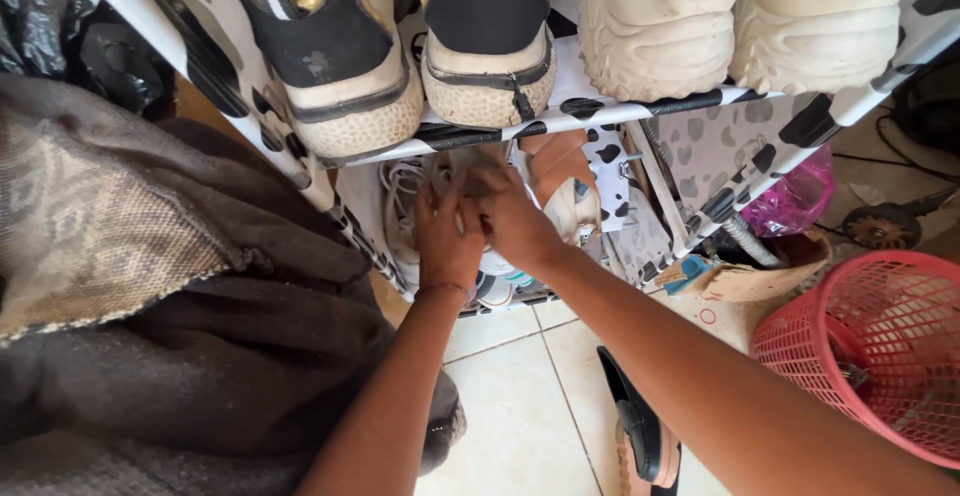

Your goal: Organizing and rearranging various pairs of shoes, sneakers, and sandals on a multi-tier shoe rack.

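- The white lace-up sneaker with loose white laces [410, 218] sits on the lower shelf of the black-and-white cow-patterned shoe rack [600, 111], just under the rack's upper rail; its long axis runs from the rack's front edge back into the shelf, though which end is the toe cannot be told, as the hands cover it
- The left hand [447, 241] reaches up from below the rack's front edge, back of the hand to the camera, fingers curled down onto the sneaker's top; it appears to clasp the shoe, but the fingertips are blurred
- The right hand [512, 218] comes in at a slant from the lower right of the rack, touching the left hand, fingers bent over the same shoe; whether it truly grasps cannot be told
- A tan and white shoe [562, 181] lies on the same shelf, just right of the hands
- On the rack's upper shelf stand a pair of black, gold and cream sneakers [340, 51] and a pair of chunky cream sneakers [740, 26]
- A red plastic mesh basket [880, 346] stands on the floor, right of the rack
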